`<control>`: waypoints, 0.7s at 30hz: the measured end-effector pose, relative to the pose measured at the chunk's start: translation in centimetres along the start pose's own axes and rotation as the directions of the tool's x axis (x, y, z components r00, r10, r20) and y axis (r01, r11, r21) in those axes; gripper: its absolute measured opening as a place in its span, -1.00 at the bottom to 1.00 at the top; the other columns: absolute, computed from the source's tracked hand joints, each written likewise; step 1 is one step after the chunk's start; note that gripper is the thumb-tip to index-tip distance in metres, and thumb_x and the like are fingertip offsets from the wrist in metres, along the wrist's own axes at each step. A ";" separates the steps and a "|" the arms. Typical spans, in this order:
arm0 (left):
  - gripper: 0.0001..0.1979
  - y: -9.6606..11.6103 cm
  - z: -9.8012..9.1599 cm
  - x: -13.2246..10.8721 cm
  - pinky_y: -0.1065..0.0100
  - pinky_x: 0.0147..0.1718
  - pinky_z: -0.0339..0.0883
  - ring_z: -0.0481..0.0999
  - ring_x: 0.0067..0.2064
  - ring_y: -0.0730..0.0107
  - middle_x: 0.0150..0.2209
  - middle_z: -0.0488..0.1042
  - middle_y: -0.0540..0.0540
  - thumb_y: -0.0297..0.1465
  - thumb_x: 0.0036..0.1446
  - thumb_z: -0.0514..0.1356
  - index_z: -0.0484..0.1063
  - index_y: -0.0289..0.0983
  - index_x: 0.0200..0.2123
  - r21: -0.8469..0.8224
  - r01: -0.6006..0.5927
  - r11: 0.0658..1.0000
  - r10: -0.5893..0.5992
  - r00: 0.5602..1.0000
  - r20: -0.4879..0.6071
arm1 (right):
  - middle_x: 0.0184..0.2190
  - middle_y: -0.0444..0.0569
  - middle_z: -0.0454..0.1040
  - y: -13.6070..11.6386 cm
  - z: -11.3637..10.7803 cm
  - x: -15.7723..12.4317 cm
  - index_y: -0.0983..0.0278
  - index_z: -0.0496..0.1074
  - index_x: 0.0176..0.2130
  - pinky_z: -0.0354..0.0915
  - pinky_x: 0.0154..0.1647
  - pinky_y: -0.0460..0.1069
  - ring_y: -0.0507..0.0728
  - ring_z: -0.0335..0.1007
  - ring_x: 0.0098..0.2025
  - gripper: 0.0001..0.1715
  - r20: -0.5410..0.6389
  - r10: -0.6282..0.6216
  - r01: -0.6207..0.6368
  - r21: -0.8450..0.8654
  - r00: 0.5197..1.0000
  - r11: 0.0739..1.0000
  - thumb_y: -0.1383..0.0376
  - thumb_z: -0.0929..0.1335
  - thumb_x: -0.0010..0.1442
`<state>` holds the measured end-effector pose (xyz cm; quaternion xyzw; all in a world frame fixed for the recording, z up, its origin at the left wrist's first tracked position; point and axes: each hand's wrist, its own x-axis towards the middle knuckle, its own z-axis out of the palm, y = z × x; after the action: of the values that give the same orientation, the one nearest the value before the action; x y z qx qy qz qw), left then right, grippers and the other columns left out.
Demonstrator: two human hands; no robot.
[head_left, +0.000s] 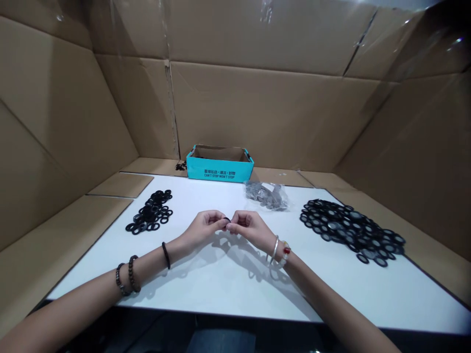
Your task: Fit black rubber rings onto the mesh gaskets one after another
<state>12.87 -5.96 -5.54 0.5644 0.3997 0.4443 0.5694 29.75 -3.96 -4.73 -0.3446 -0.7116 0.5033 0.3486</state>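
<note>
Over the middle of the white table, my left hand [208,226] and my right hand [250,228] meet, fingertips pinched together on one small black ring [227,220]. Most of the ring is hidden behind the fingers. To the left lies a loose pile of black rings [152,212], open in the middle. At the right spreads a larger heap of black rings [346,225], many with a pale grey disc inside. Beyond my right hand rests a clear plastic bag [267,195] with many small grey pieces in it.
A turquoise cardboard box [221,170] with printed lettering stands at the back of the white table [206,289]. A few black pieces [181,166] lie left of it. Tall cardboard walls [265,113] enclose the back and both sides.
</note>
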 end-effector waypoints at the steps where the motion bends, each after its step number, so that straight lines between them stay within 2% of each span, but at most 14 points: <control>1: -0.72 0.1 0.0 0.0 0.45 -0.45 0.15 0.35 -0.45 0.47 -0.51 0.41 -0.02 -0.22 -0.06 0.25 0.38 -0.35 -0.48 0.056 -0.042 0.998 0.042 0.999 0.002 | -0.61 -0.13 0.36 0.0 0.1 -0.1 0.32 0.31 -0.57 0.13 -0.51 -0.11 -0.02 0.22 -0.54 -0.59 -0.003 -0.020 0.020 -0.031 1.000 0.999 0.05 0.41 -0.06; 5: -0.79 0.5 -0.1 -0.1 0.43 -0.42 0.18 0.35 -0.45 0.45 -0.52 0.36 0.00 -0.28 0.02 0.16 0.33 -0.33 -0.48 0.258 -0.123 0.958 0.116 0.992 0.040 | -0.63 -0.16 0.28 0.1 0.8 -0.6 0.31 0.29 -0.58 0.09 -0.50 -0.11 -0.03 0.14 -0.54 -0.58 -0.077 -0.118 0.102 -0.184 0.990 0.978 0.04 0.36 0.03; 9: -0.82 1.6 -0.4 -0.5 0.42 -0.38 0.20 0.39 -0.41 0.41 -0.51 0.40 -0.03 -0.34 0.08 0.08 0.34 -0.32 -0.47 0.415 -0.158 0.896 0.123 0.986 0.110 | -0.62 -0.16 0.25 0.0 1.5 -1.4 0.31 0.29 -0.55 0.06 -0.51 -0.11 -0.03 0.08 -0.53 -0.60 -0.153 -0.149 0.125 -0.161 0.977 0.979 0.05 0.32 0.09; 12: -0.83 2.1 -0.4 -0.8 0.42 -0.38 0.21 0.41 -0.40 0.39 -0.49 0.44 -0.05 -0.35 0.09 0.07 0.38 -0.31 -0.45 0.499 -0.169 0.850 0.129 0.985 0.114 | -0.60 -0.14 0.26 -0.2 1.9 -1.8 0.31 0.29 -0.53 0.07 -0.49 -0.09 -0.02 0.09 -0.51 -0.66 -0.202 -0.191 0.155 -0.181 0.961 0.971 0.12 0.30 0.12; 16: -0.86 2.0 -0.2 -1.1 0.43 -0.39 0.23 0.41 -0.41 0.39 -0.51 0.44 -0.04 -0.40 0.05 0.10 0.39 -0.31 -0.47 0.517 -0.143 0.844 0.108 0.989 0.097 | -0.58 -0.12 0.28 -0.4 2.1 -2.1 0.30 0.30 -0.51 0.08 -0.46 -0.08 0.00 0.10 -0.50 -0.71 -0.225 -0.268 0.193 -0.307 0.937 0.932 0.19 0.26 0.17; 21: -0.87 1.5 -0.3 -1.1 0.44 -0.40 0.21 0.40 -0.40 0.41 -0.50 0.41 -0.03 -0.42 0.06 0.08 0.37 -0.30 -0.49 0.485 -0.166 0.858 0.172 0.985 0.033 | -0.59 -0.14 0.25 -0.2 2.3 -2.2 0.29 0.27 -0.51 0.06 -0.48 -0.08 -0.01 0.09 -0.52 -0.74 -0.213 -0.311 0.210 -0.392 0.926 0.896 0.26 0.25 0.18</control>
<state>12.23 -7.00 -4.09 0.7195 0.4509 0.3810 0.3659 28.93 -6.98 -5.41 -0.3690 -0.7777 0.2599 0.4376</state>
